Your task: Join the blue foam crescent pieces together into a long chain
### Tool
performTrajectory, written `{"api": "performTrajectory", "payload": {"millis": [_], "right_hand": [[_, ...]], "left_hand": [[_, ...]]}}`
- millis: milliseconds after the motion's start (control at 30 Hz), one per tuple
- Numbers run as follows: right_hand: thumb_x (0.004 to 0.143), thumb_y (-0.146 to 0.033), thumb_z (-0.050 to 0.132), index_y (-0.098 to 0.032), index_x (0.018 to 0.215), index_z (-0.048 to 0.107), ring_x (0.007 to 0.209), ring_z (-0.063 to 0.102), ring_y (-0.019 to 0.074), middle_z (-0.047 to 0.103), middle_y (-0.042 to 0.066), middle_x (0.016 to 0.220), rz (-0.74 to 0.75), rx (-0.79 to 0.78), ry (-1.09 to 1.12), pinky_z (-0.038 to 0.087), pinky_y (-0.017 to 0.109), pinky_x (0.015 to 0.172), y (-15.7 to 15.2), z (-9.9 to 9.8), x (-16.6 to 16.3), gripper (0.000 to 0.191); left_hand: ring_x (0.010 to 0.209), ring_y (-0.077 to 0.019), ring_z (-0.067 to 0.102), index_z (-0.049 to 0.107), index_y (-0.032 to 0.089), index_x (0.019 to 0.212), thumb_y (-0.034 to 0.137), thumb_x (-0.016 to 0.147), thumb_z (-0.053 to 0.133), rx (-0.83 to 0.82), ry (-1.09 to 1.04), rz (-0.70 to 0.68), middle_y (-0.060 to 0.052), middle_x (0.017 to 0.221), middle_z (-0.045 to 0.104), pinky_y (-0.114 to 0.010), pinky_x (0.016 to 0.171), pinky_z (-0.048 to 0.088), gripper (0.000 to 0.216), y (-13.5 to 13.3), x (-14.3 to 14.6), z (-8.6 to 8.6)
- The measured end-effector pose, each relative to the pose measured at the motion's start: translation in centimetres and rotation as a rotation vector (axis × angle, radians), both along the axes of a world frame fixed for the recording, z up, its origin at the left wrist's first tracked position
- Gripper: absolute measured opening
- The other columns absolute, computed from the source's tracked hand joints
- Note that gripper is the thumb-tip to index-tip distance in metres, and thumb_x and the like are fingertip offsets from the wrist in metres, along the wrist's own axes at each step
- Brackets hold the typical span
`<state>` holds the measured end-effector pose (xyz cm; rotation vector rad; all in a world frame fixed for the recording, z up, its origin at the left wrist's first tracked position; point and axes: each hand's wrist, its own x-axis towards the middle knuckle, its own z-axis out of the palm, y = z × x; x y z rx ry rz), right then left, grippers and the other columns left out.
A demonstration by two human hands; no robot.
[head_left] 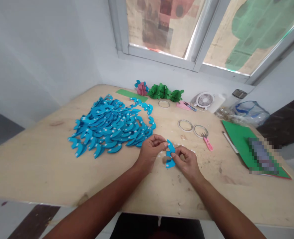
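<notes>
A curved blue paper piece (171,154) with white tape tabs is held over the wooden table (37,166) between both hands. My left hand (151,149) pinches its upper end with closed fingers. My right hand (186,161) grips its lower part, fingers curled. A large heap of the same blue curved pieces (112,124) lies just left of and beyond my left hand.
Two tape rings (185,125) and small pink snips (207,141) lie beyond my right hand. Green paper sheets (239,139) and a pen (229,142) are at the right. Green and pink paper decorations (161,91), a small fan (204,99) and a plastic bag (246,113) line the back wall.
</notes>
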<state>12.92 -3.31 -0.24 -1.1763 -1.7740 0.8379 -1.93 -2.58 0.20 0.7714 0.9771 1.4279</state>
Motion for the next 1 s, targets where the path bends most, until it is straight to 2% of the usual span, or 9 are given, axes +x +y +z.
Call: {"api": "performTrajectory", "payload": {"millis": [200,367,567,700,1000], "right_hand": [[0.077,-0.029,0.055,-0.018,0.062,0.052,0.055,0.044,0.0116,0.048,-0.002,0.057,0.010,0.007,-0.004,0.038,0.023,0.055,0.10,-0.19,0.13,0.018],[0.076,-0.028,0.055,-0.018,0.063,0.052,0.056,0.044,0.0120,0.049,-0.001,0.057,-0.001,0.008,-0.021,0.039,0.024,0.056,0.15,-0.26,0.15,0.017],[0.076,-0.027,0.055,-0.018,0.062,0.051,0.056,0.044,0.0118,0.048,-0.002,0.057,0.003,-0.001,-0.017,0.039,0.024,0.056,0.18,-0.26,0.20,0.017],[0.076,-0.028,0.056,-0.018,0.063,0.053,0.056,0.044,0.0117,0.049,-0.002,0.057,0.029,-0.019,-0.015,0.039,0.024,0.055,0.15,-0.19,0.20,0.017],[0.075,-0.032,0.059,-0.018,0.064,0.055,0.053,0.045,0.0115,0.051,-0.001,0.056,0.047,-0.129,0.053,0.039,0.023,0.049,0.00,-0.18,-0.07,0.018]], "left_hand": [[0.058,-0.0114,0.059,0.063,0.015,0.078,0.018,0.056,0.073,-0.016,-0.086,-0.029,0.001,0.064,0.064,-0.024,0.060,0.046,0.023,0.15,-0.01,-0.35],[0.060,-0.0139,0.059,0.067,0.014,0.081,0.025,0.060,0.071,-0.081,-0.118,-0.093,-0.002,0.066,0.065,-0.028,0.062,0.047,0.024,0.20,-0.16,-0.19],[0.063,-0.0147,0.058,0.069,0.013,0.077,0.031,0.061,0.071,-0.081,-0.039,-0.132,-0.005,0.069,0.065,-0.028,0.061,0.045,0.024,0.21,-0.26,-0.12],[0.056,-0.0109,0.052,0.066,0.014,0.065,0.031,0.063,0.070,-0.039,0.069,-0.124,-0.001,0.060,0.062,-0.024,0.057,0.042,0.017,0.16,-0.28,-0.19],[0.056,-0.0106,0.051,0.061,0.015,0.057,0.027,0.064,0.068,0.000,0.012,-0.136,0.000,0.057,0.058,-0.024,0.057,0.041,0.015,0.18,-0.48,-0.27]]}}
